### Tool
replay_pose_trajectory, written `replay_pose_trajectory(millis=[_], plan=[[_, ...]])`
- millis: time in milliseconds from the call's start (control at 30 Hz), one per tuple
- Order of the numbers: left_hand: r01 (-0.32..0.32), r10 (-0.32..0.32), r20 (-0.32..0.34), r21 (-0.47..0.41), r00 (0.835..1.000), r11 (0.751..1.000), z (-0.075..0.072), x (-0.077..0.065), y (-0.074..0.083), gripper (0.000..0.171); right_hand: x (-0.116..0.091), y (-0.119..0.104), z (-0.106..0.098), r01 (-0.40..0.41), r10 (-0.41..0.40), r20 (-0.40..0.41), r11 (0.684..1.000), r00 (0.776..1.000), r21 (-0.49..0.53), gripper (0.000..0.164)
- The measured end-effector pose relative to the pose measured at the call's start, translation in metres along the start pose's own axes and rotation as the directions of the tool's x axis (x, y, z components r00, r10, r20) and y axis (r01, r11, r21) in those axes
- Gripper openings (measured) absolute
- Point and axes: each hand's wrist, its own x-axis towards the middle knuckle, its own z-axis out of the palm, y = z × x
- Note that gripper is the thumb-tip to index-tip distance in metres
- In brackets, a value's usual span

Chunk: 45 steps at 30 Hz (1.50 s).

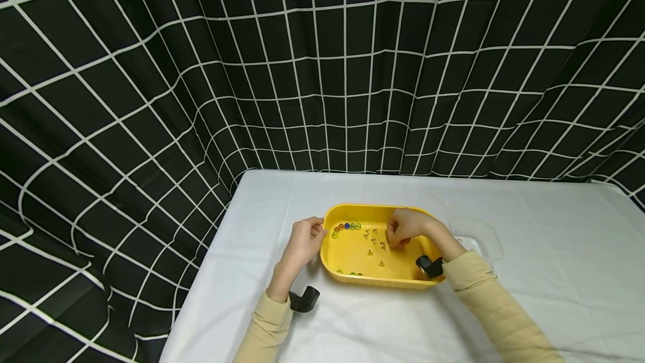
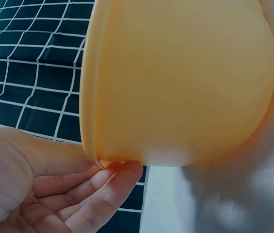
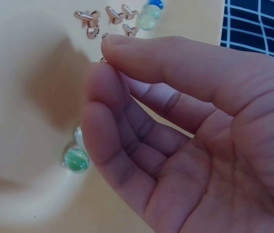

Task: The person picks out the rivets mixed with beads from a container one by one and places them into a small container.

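A yellow plastic tub [image 1: 353, 279] stands on the white-covered table. At its left end my left hand [image 1: 304, 240] pinches the rim between thumb and fingers; the left wrist view shows the fingertips against the tub's wall [image 2: 185, 87]. Inside the tub, toward its right side, is my right hand [image 1: 409, 227]. Between its thumb and forefinger it pinches a small gold-coloured metal piece [image 3: 103, 60], mostly hidden by the fingertips. Several similar pieces [image 1: 373, 241], each with a short stem, lie scattered on the tub floor to the left of this hand.
Glass marbles [image 1: 347, 226] in orange, blue and green-yellow line the tub's back left corner. More green marbles [image 3: 76, 160] lie along another edge. A clear plastic container [image 1: 489, 237] rests right of the tub, partly behind the right forearm. A black gridded curtain [image 1: 353, 71] hangs behind the table.
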Motion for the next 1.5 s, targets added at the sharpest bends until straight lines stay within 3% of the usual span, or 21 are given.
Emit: replay_pose_trajectory(millis=[633,1267,1500], plan=[[-0.008,0.008,-0.002,-0.007,1.0,1.0,0.0,-0.001,0.0,0.025,-0.011,0.001,-0.01,-0.047,0.048,-0.029,0.998,0.998,0.039,0.013],[-0.022,0.022,-0.011,-0.018,1.0,1.0,0.0,-0.001,-0.001,0.025,-0.02,0.009,-0.018,-0.057,0.058,-0.042,0.998,0.997,0.015,0.013],[0.0,0.0,-0.001,-0.024,1.0,1.0,0.001,-0.001,-0.001,0.026,-0.024,0.011,-0.021,-0.065,0.065,-0.05,0.998,0.997,0.008,0.013]])
